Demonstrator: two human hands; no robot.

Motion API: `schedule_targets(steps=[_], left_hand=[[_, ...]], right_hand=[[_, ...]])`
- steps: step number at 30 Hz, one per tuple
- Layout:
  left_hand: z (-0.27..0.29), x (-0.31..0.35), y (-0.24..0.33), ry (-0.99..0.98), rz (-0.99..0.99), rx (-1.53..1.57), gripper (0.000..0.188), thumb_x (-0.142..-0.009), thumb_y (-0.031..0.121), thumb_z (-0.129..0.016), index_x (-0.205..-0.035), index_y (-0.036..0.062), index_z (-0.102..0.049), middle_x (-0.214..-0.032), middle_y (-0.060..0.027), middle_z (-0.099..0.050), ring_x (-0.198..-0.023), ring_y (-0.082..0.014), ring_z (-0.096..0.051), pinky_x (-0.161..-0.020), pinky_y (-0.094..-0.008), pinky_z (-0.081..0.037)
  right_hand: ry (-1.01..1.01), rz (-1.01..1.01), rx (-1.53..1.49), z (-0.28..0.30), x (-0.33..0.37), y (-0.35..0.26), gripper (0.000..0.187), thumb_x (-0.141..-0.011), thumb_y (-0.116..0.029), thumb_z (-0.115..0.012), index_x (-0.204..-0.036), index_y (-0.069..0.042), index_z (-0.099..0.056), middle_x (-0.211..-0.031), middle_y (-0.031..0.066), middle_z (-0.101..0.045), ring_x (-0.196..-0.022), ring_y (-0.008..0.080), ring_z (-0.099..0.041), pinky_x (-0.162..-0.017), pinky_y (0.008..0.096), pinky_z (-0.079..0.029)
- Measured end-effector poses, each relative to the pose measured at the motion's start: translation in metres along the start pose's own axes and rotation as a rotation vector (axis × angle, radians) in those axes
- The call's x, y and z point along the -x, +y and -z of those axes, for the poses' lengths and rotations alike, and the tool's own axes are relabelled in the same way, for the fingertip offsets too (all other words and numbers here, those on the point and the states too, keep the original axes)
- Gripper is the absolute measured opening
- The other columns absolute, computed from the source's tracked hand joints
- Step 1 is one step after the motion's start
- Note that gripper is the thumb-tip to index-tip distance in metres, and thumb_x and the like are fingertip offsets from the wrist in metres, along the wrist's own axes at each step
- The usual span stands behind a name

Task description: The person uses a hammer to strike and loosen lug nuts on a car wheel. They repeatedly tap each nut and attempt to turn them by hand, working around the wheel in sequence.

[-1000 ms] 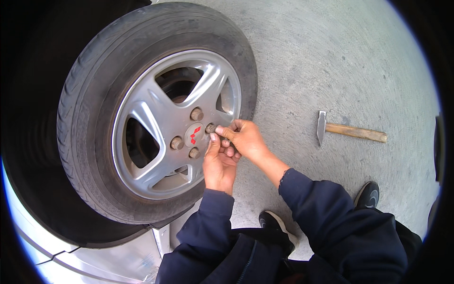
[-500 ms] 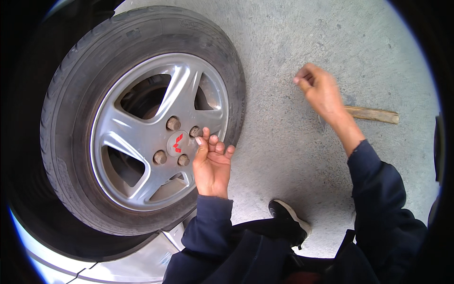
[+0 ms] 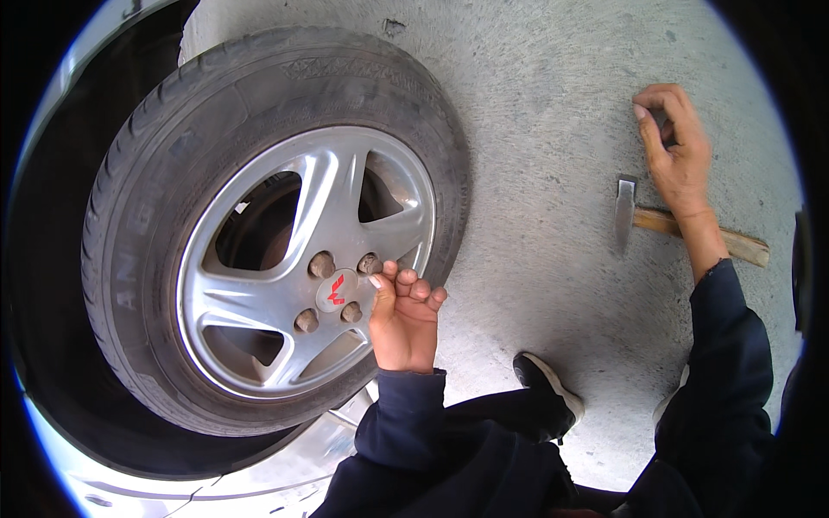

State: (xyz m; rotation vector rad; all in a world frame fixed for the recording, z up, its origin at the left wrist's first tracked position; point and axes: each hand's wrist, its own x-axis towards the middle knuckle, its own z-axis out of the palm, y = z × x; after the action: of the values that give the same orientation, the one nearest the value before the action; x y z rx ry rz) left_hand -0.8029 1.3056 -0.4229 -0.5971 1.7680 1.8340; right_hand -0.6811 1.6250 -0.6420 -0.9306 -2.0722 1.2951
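A car wheel with a black tyre (image 3: pixel 142 216) and a silver alloy rim (image 3: pixel 250 298) fills the left. Several rusty lug nuts surround its centre cap (image 3: pixel 337 290). My left hand (image 3: pixel 406 328) is palm up at the rim's right side, fingers apart and half curled, with nothing visible in it. Its thumb and index tips are beside the upper right lug nut (image 3: pixel 370 263); whether they touch it I cannot tell. My right hand (image 3: pixel 682 155) hovers over the floor, thumb and index tips drawn together with nothing visible between them. Below it lies a hammer (image 3: pixel 625 211), its wooden handle partly behind my wrist.
Rough grey concrete floor (image 3: pixel 535 173) extends right of the wheel. Light-coloured car bodywork (image 3: pixel 259 483) curves around the wheel arch at lower left. My dark shoe (image 3: pixel 546 384) stands near the bottom middle.
My right hand has moved right and slightly up, uncovering the hammer's head. My left hand stays near the same lug nut. The whole view has shifted a little.
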Motion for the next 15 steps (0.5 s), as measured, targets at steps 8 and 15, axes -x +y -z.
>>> schedule_targets(steps=[8,15], left_hand=[[-0.0049,0.0046,-0.0026,0.12,-0.004,0.007,0.027,-0.114,0.041,-0.052,-0.118,0.017,-0.064,-0.101,0.0005,-0.071,-0.084,-0.0158,-0.062,-0.083,-0.0433,-0.054],[-0.0068,0.0023,-0.0017,0.133,-0.018,0.021,0.026,-0.114,0.039,-0.055,-0.117,0.0151,-0.065,-0.102,0.0007,-0.072,-0.085,-0.0151,-0.059,-0.081,-0.0409,-0.052]], right_hand=[[0.004,0.052,-0.003,0.0002,-0.0026,0.0,0.005,-0.098,-0.005,-0.072,-0.102,-0.006,-0.071,-0.108,-0.0034,-0.069,-0.072,0.0065,-0.053,-0.061,0.0214,-0.042],[-0.013,0.066,-0.017,0.0019,-0.0046,0.0015,0.005,-0.097,-0.004,-0.071,-0.101,-0.007,-0.071,-0.108,-0.0029,-0.069,-0.072,0.0072,-0.053,-0.062,0.0224,-0.043]])
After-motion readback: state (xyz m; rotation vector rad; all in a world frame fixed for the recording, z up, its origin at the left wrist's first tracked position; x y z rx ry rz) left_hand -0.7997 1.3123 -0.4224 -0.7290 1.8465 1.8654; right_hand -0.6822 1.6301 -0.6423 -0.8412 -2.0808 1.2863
